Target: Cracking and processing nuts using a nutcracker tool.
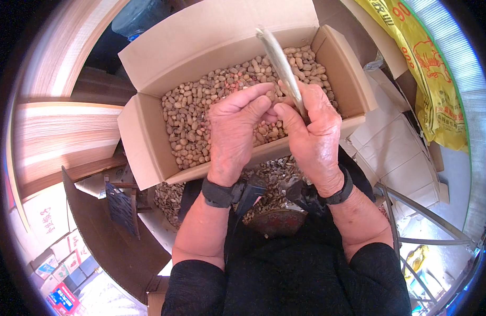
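Fingers of both hands [274, 126] pinch a nut above brown cardboard box [148, 142]; yellow sack [438, 79] right.

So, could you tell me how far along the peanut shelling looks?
Done: a pile of empty shells lies below the box. In hand: the left hand and right hand work one nut together, the right gripping a flat stick. Left: the cardboard box holds many peanuts.

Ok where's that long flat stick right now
In the head view the long flat stick is gripped in the right hand, right of centre, slanting up and away over the open cardboard box of peanuts, beside the left hand.
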Motion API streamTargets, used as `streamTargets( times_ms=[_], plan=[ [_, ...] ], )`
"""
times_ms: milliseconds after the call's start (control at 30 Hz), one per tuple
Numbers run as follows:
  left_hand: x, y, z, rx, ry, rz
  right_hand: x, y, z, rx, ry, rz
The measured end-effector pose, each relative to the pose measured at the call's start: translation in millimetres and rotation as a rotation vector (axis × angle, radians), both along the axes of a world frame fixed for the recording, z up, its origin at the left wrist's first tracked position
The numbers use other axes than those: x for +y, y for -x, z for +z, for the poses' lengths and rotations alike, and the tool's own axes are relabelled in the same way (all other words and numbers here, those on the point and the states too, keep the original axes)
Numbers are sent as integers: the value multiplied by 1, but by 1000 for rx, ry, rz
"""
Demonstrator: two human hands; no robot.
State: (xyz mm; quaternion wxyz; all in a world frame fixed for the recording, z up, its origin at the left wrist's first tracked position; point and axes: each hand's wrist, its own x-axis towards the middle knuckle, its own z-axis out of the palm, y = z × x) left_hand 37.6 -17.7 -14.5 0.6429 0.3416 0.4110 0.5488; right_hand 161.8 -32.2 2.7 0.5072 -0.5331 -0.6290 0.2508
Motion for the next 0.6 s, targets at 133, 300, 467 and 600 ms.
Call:
streamTargets(
  times_ms=[133,300,467,600],
  plan=[
    [-1,0,-2,-15,6,-22,1,2,-3,188,23,51],
    [-2,0,-1,69,-20,-77,0,2,-3,345,96,54],
    [-5,-3,1,13,55,-6,2,0,-10,242,29,93],
    [-6,-1,0,-36,100,15,2,4,1,91,110,60]
  ],
)
